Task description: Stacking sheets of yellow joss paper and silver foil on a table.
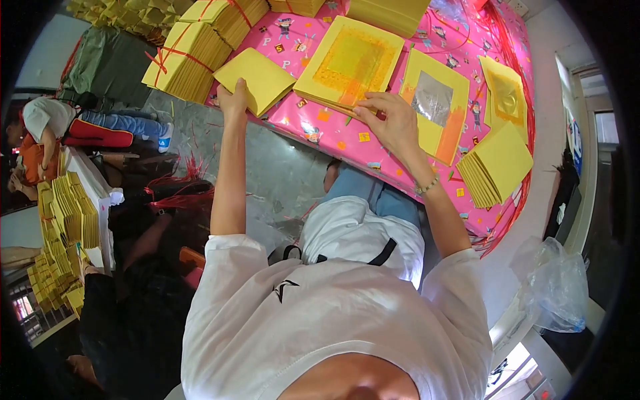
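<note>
paper stacks [352, 59] on pink tablecloth [333, 133], grey floor [283, 163]

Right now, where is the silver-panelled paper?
In the head view, the silver-panelled paper lies on the pink table cover, right of the right hand and the orange-marked stack.

The left hand [233, 100] holds a small yellow paper stack [263, 83] by its side, above the near edge of the pink table [340, 133]. The right hand [392, 121], with bent fingers, is at the near right corner of a printed stack [349, 63]; if it touches, I cannot tell. Beside it lies a sheet [432, 99] with a silver square. Farther right is a fanned stack [497, 163]. Beyond the left hand stand bundles [183, 67] tied with red string [162, 60]
</note>
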Available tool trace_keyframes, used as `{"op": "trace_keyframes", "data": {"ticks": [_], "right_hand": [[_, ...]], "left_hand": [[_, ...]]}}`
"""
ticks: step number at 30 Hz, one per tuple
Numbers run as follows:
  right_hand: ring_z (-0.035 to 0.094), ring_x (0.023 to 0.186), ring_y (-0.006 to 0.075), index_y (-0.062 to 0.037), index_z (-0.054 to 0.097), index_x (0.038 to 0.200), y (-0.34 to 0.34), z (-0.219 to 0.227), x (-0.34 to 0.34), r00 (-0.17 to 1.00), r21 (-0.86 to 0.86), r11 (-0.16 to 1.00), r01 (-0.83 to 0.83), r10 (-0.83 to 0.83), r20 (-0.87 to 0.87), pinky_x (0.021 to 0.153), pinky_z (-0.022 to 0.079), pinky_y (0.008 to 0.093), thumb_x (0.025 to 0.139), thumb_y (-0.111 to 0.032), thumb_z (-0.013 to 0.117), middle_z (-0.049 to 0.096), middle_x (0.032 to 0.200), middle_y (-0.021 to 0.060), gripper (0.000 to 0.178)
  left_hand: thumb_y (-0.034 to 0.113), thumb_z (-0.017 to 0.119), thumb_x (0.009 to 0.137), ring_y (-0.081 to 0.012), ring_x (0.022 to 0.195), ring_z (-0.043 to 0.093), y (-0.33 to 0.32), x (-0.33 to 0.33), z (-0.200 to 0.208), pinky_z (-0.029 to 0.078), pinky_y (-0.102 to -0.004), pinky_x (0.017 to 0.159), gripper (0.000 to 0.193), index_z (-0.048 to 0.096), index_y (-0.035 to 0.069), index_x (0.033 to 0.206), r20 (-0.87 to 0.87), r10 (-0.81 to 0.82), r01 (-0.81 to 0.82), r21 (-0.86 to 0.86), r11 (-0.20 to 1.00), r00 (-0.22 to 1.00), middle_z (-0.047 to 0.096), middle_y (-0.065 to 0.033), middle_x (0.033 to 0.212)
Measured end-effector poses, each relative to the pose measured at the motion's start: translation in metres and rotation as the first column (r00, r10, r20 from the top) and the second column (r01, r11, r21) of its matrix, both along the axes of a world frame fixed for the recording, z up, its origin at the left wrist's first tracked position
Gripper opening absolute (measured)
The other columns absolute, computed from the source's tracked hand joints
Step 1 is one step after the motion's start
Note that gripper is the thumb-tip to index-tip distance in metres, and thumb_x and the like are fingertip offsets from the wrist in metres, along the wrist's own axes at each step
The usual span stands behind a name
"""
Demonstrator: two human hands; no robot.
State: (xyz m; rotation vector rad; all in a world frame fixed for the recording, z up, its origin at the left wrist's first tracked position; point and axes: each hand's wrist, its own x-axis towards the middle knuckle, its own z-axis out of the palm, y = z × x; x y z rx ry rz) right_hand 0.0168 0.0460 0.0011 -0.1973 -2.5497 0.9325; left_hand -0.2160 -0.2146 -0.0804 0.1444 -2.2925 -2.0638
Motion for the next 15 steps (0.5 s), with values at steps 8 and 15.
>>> {"op": "trace_keyframes", "data": {"ticks": [8, 15], "right_hand": [[0.060, 0.092, 0.0271, -0.0054, 0.072, 0.083, -0.001, 0.000, 0.000, 0.998, -0.019, 0.998, 0.054, -0.054, 0.045, 0.079, 0.048, 0.0368, 0.080, -0.026, 0.064, 0.067, 0.098, 0.0110, 0.022], [0.060, 0.090, 0.0273, -0.0051, 0.072, 0.081, -0.005, 0.002, -0.002, 0.997, -0.059, 0.996, 0.062, -0.059, 0.055, 0.078, 0.048, 0.0370, 0.080, -0.026, 0.063, 0.067, 0.095, 0.0108, 0.023]], "left_hand": [[0.013, 0.064, 0.083, -0.0156, 0.079, 0.062, -0.003, 0.006, 0.017, 0.048, -0.0292, 0.071, 0.025, 0.060, -0.007, 0.099, -0.030, -0.137, 0.137, -0.014, 0.990, 0.990, 0.066, -0.0116, 0.093], [0.025, 0.069, 0.080, -0.0163, 0.077, 0.059, -0.025, 0.011, 0.027, 0.046, -0.0283, 0.067, 0.044, 0.056, -0.008, 0.105, 0.027, -0.188, 0.190, -0.184, 0.964, 0.982, 0.064, -0.0110, 0.090]]}}
